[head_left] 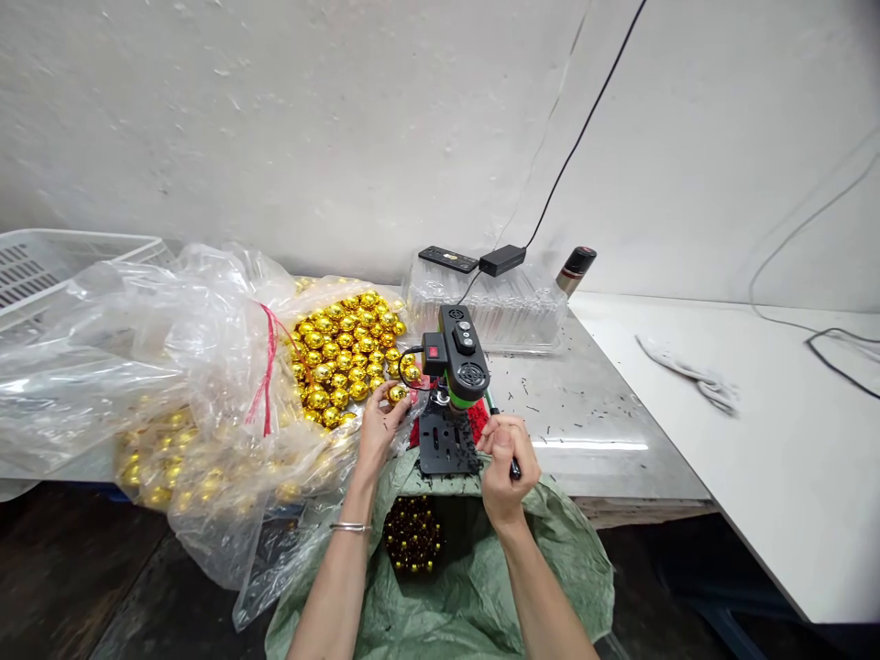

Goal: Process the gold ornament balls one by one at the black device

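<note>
Between thumb and fingers, my left hand (379, 422) holds a gold ball (397, 394) beside the pile of shiny gold balls (344, 344). My right hand (509, 463) is wrapped round a black handle (515, 469), right of a small black and green machine (464, 353) with a red switch. Under the machine's head lies a slotted black plate (445, 440) strewn with small black bits. Below it, a green sack (564, 559) hangs open, with dark and gold pieces (413, 534) inside.
A clear plastic bag (171, 357) with a red tie spreads over the left side. Behind the machine stand clear plastic trays (509, 312), a black adapter (502, 260), a phone (448, 258) and a bottle (576, 269). A white basket (82, 243) is far left, a white table (790, 458) right.
</note>
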Demonstrator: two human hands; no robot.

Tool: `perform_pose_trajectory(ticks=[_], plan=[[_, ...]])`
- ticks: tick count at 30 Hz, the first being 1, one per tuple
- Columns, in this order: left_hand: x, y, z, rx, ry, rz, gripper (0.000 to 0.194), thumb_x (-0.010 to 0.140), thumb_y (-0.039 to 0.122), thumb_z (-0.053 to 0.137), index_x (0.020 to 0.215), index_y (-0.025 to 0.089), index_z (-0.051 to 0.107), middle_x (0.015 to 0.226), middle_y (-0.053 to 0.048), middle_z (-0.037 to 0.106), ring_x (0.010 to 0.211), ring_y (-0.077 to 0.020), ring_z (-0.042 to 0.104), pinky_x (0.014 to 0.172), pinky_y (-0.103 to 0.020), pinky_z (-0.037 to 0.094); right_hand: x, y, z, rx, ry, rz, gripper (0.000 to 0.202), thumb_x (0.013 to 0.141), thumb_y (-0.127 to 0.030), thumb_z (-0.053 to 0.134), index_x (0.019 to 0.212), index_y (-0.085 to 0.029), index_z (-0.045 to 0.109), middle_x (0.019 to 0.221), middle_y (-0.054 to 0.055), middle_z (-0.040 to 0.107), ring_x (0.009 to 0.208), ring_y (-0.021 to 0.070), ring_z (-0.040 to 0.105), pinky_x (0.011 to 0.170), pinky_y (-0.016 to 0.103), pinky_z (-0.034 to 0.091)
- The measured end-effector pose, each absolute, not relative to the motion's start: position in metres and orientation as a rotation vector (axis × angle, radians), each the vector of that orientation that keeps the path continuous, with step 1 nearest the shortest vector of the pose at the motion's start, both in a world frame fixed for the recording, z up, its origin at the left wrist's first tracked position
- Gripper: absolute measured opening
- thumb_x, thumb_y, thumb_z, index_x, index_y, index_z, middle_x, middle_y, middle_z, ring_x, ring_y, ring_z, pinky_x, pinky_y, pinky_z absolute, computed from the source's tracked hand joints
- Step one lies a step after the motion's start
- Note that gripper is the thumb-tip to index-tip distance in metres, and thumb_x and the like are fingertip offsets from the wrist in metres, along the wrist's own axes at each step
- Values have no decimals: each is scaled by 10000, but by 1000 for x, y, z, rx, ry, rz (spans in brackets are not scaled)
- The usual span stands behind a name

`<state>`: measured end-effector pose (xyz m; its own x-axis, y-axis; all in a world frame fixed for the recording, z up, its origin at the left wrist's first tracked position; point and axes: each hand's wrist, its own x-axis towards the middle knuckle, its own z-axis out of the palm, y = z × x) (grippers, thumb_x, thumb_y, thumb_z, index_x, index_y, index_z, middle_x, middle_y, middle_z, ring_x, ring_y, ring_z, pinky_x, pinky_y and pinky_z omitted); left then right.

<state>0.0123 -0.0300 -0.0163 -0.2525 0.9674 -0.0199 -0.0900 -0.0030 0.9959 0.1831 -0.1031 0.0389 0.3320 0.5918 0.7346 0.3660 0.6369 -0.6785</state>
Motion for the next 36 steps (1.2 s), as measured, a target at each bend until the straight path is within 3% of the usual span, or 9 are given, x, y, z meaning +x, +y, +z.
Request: perform_pose_trajectory(ticks=[7,10,13,19,29,36], plan=[[13,-60,-12,731,1125,1446,575,744,513,782,1223,213,681,1172,-90,705,887,-169,697,786,-288,568,183,-102,41,-895,-1296,184,312,985,-158,440,686,-211,514,708,-5,547,681,135,558,600,279,417],[26,-65,-21,923,1186,1362,589,776,526,749,1247,180,681,1100,-99,742,909,-206,709,824,-330,576,183,-102,41,-912,-1285,174,308,985,-169,442,689,-213,516,707,-5,546,680,137,555,596,279,412],[42,-65,-33,1193,1347,1240,509,822,443,705,1226,135,692,1011,-114,769,898,-240,718,866,-381,570,183,-102,41,-922,-1295,165,304,984,-170,440,693,-213,519,709,-5,549,683,138,558,604,281,415],[57,-64,-40,1748,1617,1106,336,831,287,711,1147,174,720,1125,-128,760,1041,-289,701,966,-442,534,184,-103,43,-914,-1330,128,307,975,-150,444,682,-212,515,707,-5,556,687,138,558,612,283,418],[60,-68,-39,2037,1594,1064,322,839,204,715,1160,188,700,1135,-118,742,1039,-272,688,944,-417,528,185,-104,45,-907,-1363,114,287,970,-133,441,705,-215,513,714,-5,555,688,138,558,620,284,423],[66,-65,-44,1997,1627,1117,302,845,266,745,1139,198,721,1115,-108,747,1039,-268,677,987,-449,495,186,-105,46,-931,-1389,92,270,971,-137,431,728,-217,517,726,3,559,691,141,563,607,287,425]])
